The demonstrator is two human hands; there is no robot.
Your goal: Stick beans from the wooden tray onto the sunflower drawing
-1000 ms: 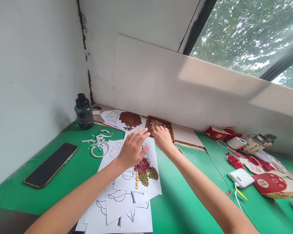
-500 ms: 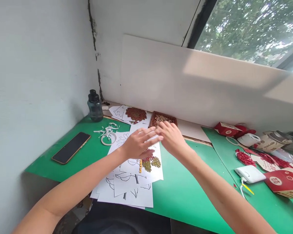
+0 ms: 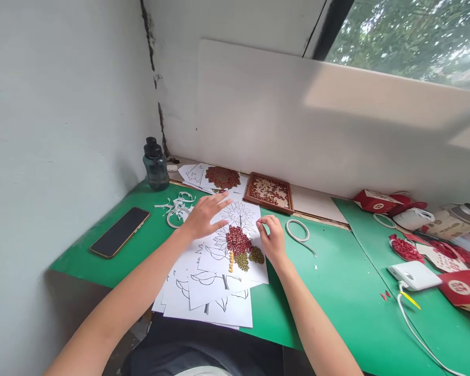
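My left hand [image 3: 207, 215] hovers over the left side of a paper flower drawing [image 3: 254, 271], its fingers spread and nothing in them. At the drawing's right edge is my right hand [image 3: 272, 239], thumb and fingertips pinched together; anything between them is too small to make out. Between both hands, the sheet bears red beans [image 3: 238, 240] in a petal cluster. Green beans [image 3: 242, 262] fill leaf shapes below, beside a short column of yellow kernels [image 3: 231, 261]. Behind stands a brown wooden tray [image 3: 288, 210] with scattered beans in it.
More drawings [image 3: 223, 316] lie underneath at the front. A phone [image 3: 120, 232], dark bottle [image 3: 155, 164] and peeled white strips [image 3: 178, 202] are at left. A white tape-like coil [image 3: 297, 230] lies right, with a white power bank [image 3: 414, 274] and red boxes [image 3: 464, 286] beyond.
My hands, close together above the drawing before, have moved apart. The left is further left; the right has come lower and its fingers have closed into a pinch. The tray and coil now show fully.
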